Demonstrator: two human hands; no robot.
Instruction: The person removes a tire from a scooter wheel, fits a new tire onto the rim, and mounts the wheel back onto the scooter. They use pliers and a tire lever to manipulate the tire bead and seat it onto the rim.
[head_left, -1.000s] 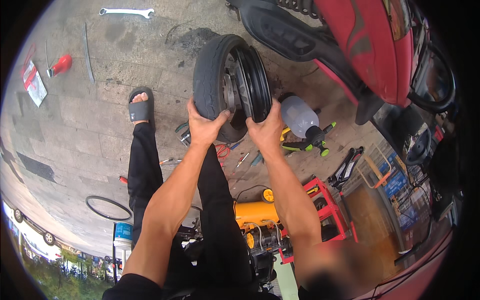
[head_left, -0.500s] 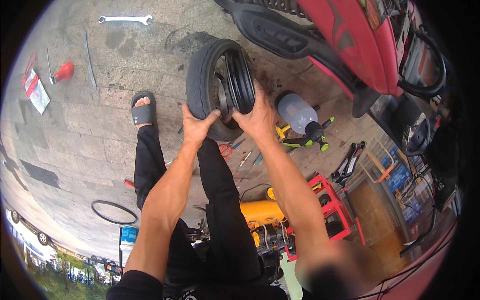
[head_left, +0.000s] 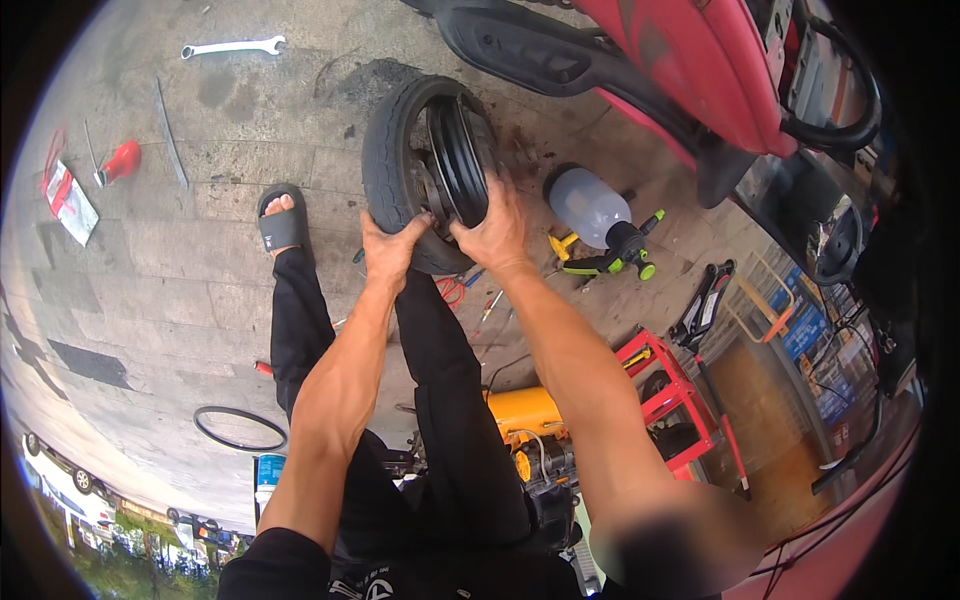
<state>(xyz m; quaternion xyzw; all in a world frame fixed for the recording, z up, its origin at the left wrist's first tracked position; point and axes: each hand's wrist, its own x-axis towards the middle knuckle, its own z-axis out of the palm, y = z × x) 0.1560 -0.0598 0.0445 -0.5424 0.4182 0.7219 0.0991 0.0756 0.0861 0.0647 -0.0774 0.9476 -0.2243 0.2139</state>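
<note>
A worn black tyre (head_left: 385, 160) stands on the paving in front of me, partly tilted. Within its opening a black wheel rim (head_left: 458, 165) sits at an angle, only partly inside the tyre. My left hand (head_left: 388, 248) is closed on the near side of the tyre, its thumb at the inner edge. My right hand (head_left: 494, 230) grips the near right side of the rim, fingers along its outer face and thumb toward the hub. My right leg reaches up close to the tyre's near side.
A pink scooter (head_left: 690, 70) stands at the upper right. Beside the tyre lie a clear spray bottle (head_left: 590, 208) and small tools. Farther left are a wrench (head_left: 232, 48), a red squeeze bottle (head_left: 123, 160) and a metal strip (head_left: 171, 135). A yellow air compressor (head_left: 527, 412) and red rack (head_left: 675, 410) are near.
The view has shifted slightly, moving the scene a little left. My right hand and the rim have moved slightly left against the tyre. Both hands keep their grip.
</note>
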